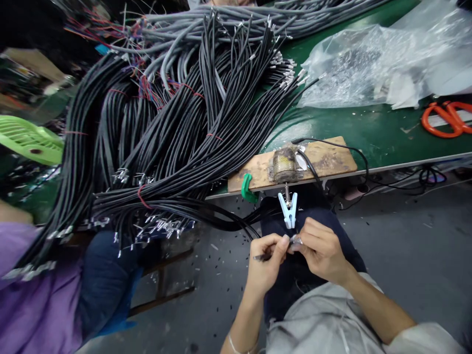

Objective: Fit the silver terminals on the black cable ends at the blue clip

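My left hand point(266, 260) is closed round a thin black cable; a dark piece of it point(261, 257) sticks out on the left side. Thumb and fingers of my right hand point(322, 248) pinch at the cable's silvery end point(296, 240), where both hands meet above my lap. What exactly lies between the right fingertips is too small to make out. Just above the hands, a light blue clothespin point(289, 210) sits at a metal shaft from a taped cylinder point(285, 165). That cylinder is fixed on a wooden board point(332, 156) at the table edge.
Tied bundles of black cables point(177, 140) with silvery ends cover the left of the green table point(332, 123). Grey cables point(236, 17) lie behind. A green clamp point(247, 189) grips the board. Plastic film point(342, 69) and orange scissors point(442, 120) are right. A purple-sleeved person point(44, 300) sits left.
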Demonstrator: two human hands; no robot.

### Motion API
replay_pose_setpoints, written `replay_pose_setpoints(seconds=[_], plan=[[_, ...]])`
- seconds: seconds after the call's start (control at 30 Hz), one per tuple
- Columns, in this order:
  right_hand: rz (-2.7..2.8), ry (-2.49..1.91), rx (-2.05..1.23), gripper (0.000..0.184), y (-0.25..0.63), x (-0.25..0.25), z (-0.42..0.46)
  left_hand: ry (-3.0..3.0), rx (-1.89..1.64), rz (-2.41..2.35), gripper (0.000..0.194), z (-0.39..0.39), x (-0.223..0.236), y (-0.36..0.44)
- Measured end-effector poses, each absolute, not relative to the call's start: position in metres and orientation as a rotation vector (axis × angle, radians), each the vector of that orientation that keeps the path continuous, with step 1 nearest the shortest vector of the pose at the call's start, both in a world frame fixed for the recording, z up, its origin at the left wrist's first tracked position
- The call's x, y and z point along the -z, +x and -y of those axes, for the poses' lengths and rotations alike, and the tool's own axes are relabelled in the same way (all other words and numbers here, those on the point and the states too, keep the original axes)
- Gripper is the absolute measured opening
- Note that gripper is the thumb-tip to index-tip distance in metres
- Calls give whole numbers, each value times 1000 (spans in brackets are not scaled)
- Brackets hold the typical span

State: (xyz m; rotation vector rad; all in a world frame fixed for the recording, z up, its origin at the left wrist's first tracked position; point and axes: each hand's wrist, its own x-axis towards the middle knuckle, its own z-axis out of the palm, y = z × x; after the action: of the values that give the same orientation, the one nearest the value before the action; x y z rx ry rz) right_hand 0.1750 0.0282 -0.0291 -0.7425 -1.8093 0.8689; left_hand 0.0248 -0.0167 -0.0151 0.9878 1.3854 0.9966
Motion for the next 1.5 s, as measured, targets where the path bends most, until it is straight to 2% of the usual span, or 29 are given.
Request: replay_pose_setpoints(seconds=[0.1,0.2,0.27,0.3,0.37,0.47,0.5,0.53,0.63,0.87,1.03,1.23,1.5], plan=[[1731,-485,-1347,42,175,30,-28,1207,-875,-1197,47,11,5,13],[1274,-406,-1895,50,169,38,-23,1366,-1063,-1066,38,8,4,11],[1100,-480,-2063,50,167,43,-21,1433,-1182,-1105,30,10,7,15],[1102,-556,-2056,49,168,45,-20,1464,-1209,-1145,27,11,9,18],[1179,-770,-1844,39,175,45,-22,1518,-1232,-1233,20,15,13,23],[1236,-962,-1333,7,189,37,-24,1539,-1255,-1318,17,17,16,27],[1271,-949,-1213,8,193,33,-23,1531,-1254,-1328,17,17,16,27],[1330,-913,-1128,17,195,30,-22,1521,-1249,-1330,18,17,16,27],[1503,-818,-1025,34,194,23,-16,1475,-1236,-1331,21,18,16,29],[1523,-906,-635,48,180,32,-3,1183,-1210,-1470,28,27,15,34],[1625,-766,-627,40,180,35,-9,1157,-1158,-1425,30,27,16,29],[1556,-866,-908,26,180,29,-17,1144,-1082,-1326,35,25,18,22],[1513,-944,-1053,24,183,26,-14,1156,-1083,-1375,32,26,18,22]])
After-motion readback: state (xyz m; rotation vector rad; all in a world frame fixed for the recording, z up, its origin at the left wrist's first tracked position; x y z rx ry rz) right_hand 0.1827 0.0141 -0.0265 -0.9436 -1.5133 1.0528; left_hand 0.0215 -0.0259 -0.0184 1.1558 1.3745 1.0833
